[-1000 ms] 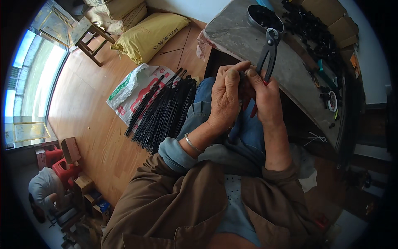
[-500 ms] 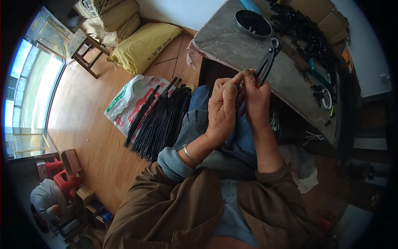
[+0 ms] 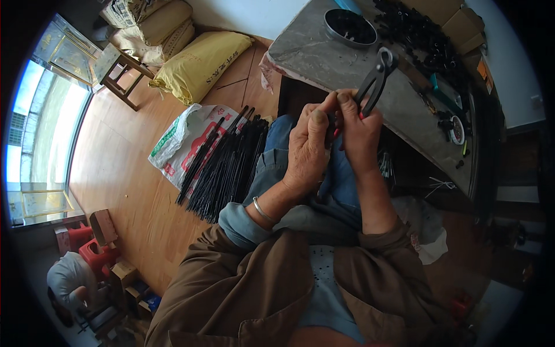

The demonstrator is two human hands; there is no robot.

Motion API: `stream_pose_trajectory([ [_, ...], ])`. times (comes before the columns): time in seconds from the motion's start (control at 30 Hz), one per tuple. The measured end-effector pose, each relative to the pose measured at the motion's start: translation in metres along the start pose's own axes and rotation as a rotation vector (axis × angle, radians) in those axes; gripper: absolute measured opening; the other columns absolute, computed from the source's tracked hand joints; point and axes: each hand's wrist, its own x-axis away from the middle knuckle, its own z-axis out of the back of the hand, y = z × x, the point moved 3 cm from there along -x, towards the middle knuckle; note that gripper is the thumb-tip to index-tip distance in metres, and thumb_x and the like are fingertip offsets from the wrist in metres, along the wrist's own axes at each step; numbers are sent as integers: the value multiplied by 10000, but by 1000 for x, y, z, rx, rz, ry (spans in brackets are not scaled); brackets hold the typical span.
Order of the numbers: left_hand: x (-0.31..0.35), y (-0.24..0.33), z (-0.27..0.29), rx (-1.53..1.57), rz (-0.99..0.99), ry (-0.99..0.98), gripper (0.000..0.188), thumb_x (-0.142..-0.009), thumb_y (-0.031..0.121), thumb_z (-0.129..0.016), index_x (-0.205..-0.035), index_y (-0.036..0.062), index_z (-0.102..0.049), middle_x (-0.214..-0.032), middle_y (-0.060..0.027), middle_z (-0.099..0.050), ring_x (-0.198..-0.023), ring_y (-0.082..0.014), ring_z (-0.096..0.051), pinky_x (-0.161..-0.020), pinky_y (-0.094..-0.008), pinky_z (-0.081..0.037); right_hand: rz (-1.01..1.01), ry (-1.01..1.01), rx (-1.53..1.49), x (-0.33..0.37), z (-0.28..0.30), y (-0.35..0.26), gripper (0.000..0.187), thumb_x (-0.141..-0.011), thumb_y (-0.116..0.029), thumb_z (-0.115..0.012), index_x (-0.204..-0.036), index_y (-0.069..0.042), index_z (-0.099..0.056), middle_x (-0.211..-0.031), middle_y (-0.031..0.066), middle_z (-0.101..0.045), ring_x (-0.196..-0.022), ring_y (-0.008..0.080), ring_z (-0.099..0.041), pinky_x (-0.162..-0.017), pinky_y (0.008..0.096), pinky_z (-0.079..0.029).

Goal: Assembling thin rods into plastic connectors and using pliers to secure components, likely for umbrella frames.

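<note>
My two hands meet above my lap, thumbs and fingertips close together. In my right hand (image 3: 361, 139) is a pair of black end-cutting pincers (image 3: 380, 74) with a touch of red on the handles; the head points up and away, over the table's near edge. My left hand (image 3: 306, 150) is closed, its thumb pressed against the fingers beside the right fingertips. Something small and dark shows between the hands, too covered to name. Left of my knees lies a bundle of long thin black rods (image 3: 228, 168) on a white and red printed sack (image 3: 186, 141).
A grey table (image 3: 399, 110) spans the right side, bearing a metal bowl (image 3: 351, 43) of small black pieces and a black heap (image 3: 416, 40). A yellow sack (image 3: 199, 65) and a wooden stool (image 3: 118, 72) stand far left. Another person (image 3: 72, 280) is bent over at lower left.
The pincers' head has shifted slightly right and tilted, and more red handle shows by my right hand. Both hands stay together in nearly the same place.
</note>
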Motion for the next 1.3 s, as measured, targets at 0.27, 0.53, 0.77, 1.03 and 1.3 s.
stream_pose_trajectory([
  [0.27, -8, -3, 6, 192, 72, -10, 453, -1019, 381, -370, -1271, 29, -505, -836, 14, -494, -676, -38, -474, -590, -184, -417, -285, -188, -248, 14, 4, 1, 224, -943, -247, -585, -860, -42, -619, -679, -17, -579, -599, 54, -536, -542, 207, -433],
  [0.53, -9, -8, 8, 185, 36, -8, 448, -1019, 382, -365, -1262, 34, -509, -810, 15, -490, -659, -35, -486, -577, -178, -429, -278, -206, -231, 16, 1, -1, 213, -947, -231, -577, -859, -44, -625, -697, -31, -566, -610, 44, -507, -559, 205, -414],
  [0.77, -9, -10, 9, 144, 30, -21, 450, -1020, 382, -362, -1267, 36, -509, -848, 10, -491, -678, -35, -487, -591, -178, -440, -307, -204, -259, 16, 1, -1, 206, -947, -228, -575, -875, -42, -626, -709, -32, -567, -618, 41, -505, -558, 203, -410],
  [1.03, -7, -10, 10, 148, 38, -39, 448, -1021, 374, -364, -1274, 37, -515, -902, 6, -492, -697, -36, -493, -597, -177, -447, -357, -217, -270, 16, 4, 2, 196, -937, -234, -588, -881, -52, -633, -709, -30, -570, -631, 47, -517, -576, 211, -426],
  [1.3, -7, -11, 10, 45, 6, -23, 544, -1014, 455, -317, -1310, 40, -508, -819, 16, -572, -701, -36, -505, -625, -181, -432, -382, -200, -302, 17, 3, 3, 182, -927, -221, -602, -873, -52, -639, -706, -35, -568, -622, 48, -508, -576, 208, -420],
])
